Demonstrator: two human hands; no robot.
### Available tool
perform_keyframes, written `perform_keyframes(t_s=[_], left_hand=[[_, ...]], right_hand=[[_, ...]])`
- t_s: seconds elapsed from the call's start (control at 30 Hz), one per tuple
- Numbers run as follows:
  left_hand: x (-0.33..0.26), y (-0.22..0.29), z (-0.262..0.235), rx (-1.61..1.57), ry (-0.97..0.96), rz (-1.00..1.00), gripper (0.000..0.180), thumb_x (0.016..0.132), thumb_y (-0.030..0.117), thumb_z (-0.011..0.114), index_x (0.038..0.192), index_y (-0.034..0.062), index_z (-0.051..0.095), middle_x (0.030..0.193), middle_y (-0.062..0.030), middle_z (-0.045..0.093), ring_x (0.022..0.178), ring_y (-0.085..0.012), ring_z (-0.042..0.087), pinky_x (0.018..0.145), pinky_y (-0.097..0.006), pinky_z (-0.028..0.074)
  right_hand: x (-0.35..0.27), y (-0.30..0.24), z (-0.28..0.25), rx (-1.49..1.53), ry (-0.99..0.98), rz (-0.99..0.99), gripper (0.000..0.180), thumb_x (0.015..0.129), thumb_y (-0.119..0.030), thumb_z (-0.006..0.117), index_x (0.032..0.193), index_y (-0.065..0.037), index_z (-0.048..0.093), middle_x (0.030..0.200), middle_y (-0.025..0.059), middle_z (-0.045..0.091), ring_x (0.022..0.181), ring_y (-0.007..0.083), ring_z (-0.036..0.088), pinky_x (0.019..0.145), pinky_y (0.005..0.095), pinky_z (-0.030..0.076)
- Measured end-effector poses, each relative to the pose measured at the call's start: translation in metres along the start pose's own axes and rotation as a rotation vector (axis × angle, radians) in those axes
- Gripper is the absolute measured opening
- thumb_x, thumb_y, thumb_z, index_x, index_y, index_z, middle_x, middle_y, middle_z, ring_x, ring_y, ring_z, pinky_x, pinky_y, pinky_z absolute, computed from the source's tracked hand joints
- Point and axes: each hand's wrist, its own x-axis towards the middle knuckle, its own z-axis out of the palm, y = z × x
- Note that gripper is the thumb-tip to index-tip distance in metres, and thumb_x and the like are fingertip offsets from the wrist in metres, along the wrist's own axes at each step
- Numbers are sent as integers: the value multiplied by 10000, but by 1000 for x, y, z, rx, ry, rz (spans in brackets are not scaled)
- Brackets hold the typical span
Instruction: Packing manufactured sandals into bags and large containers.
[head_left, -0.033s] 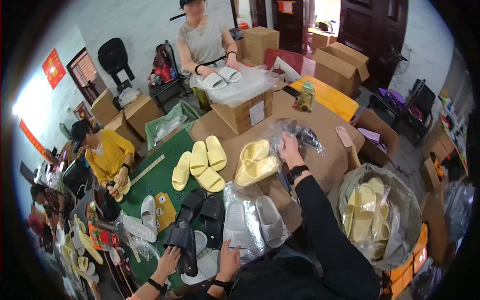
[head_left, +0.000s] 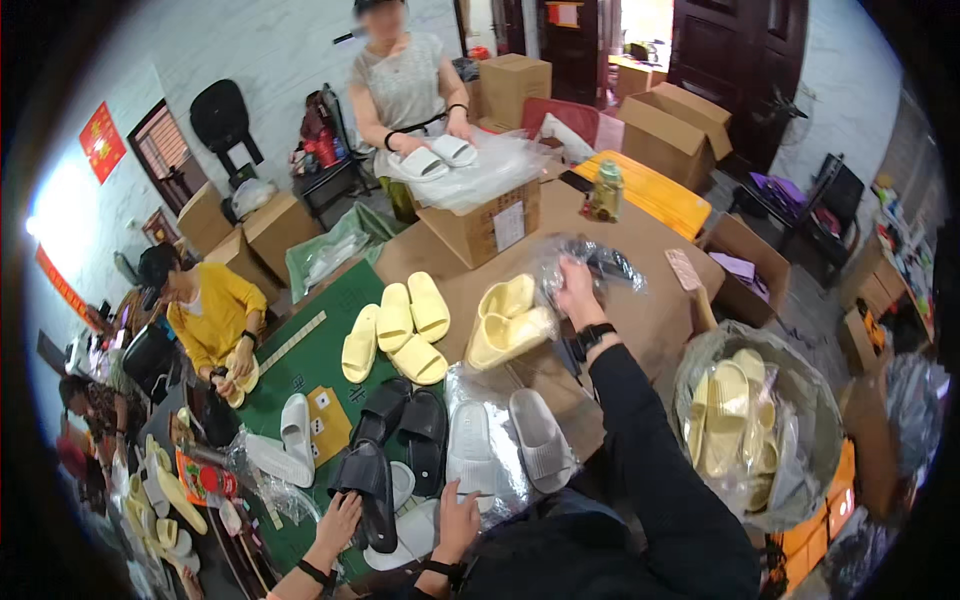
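Plastic (head_left: 548, 268) — clear, crinkled — touches the right hand (head_left: 575, 291) beside yellow clogs (head_left: 510, 338).

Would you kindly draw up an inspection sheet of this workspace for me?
Surface: brown tabletop and dark green rectangular mat.
Job's things: pale yellow moulded slippers beside clear crinkled plastic; matte black slippers; ribbed light grey slippers.
Clutter: greenish lidded drink container; round plastic-lined bin with yellow slippers inside.
Hands: black-sleeved right hand at the clear plastic; near the lower edge, one bare hand on a black slipper and another hand by the grey pair. Whether either is the wearer's left is unclear.
Cables: none clearly made out.
Surroundings: co-worker in yellow; co-worker in a pale top behind a brown cardboard box.
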Motion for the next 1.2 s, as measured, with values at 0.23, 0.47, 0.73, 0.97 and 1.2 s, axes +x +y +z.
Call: perform_keyframes(t_s=[0.23, 0.47, 0.73, 0.97, 1.2], left_hand=[[-3, -7, -5, -105, -80, 125, 234, 786, 62, 540, 1010, 53, 607, 1197, -265, 430, 1138, -417, 388, 956, -459, 314], [22, 32, 12, -287, -314, 424, 253, 822, 88, 531, 1064, 22, 559, 1207, -241, 435, 1113, -391, 415, 948, -427, 332], [43, 160, 27, -427, -435, 846, 377, 787, 155, 612, 1139, 53, 525, 1232, -184, 442, 1117, -378, 429, 938, -420, 356], [51, 303, 50, -319, -388, 1259, 585, 743, 237, 663, 1227, 9, 427, 1266, -195, 417, 1167, -355, 400, 976, -414, 325], [37, 348, 136, 345, -488, 1187, 482, 733, 207, 622, 1177, 72, 489, 1014, -134, 583, 1008, -293, 537, 866, -386, 406]], right_hand=[[-71, -108, 66, 164, -201, -29, 126, 772, 23, 467, 748, -74, 542, 662, 48, 541, 578, 176, 546, 514, 318, 461], [-176, -227, 66, 62, -197, -190, 46, 819, -64, 516, 793, -96, 535, 674, 2, 530, 526, 133, 506, 454, 261, 434], [-332, -374, 7, -13, 66, -348, 38, 869, -99, 506, 837, -84, 520, 681, 38, 564, 558, 148, 560, 476, 282, 471], [-351, -430, -101, -84, 65, -544, 60, 865, -57, 484, 837, -45, 537, 726, 60, 572, 616, 186, 567, 574, 334, 500], [-365, -450, -112, 5, 76, -556, 39, 865, -92, 521, 840, -71, 543, 717, 26, 572, 593, 140, 566, 517, 280, 496]])
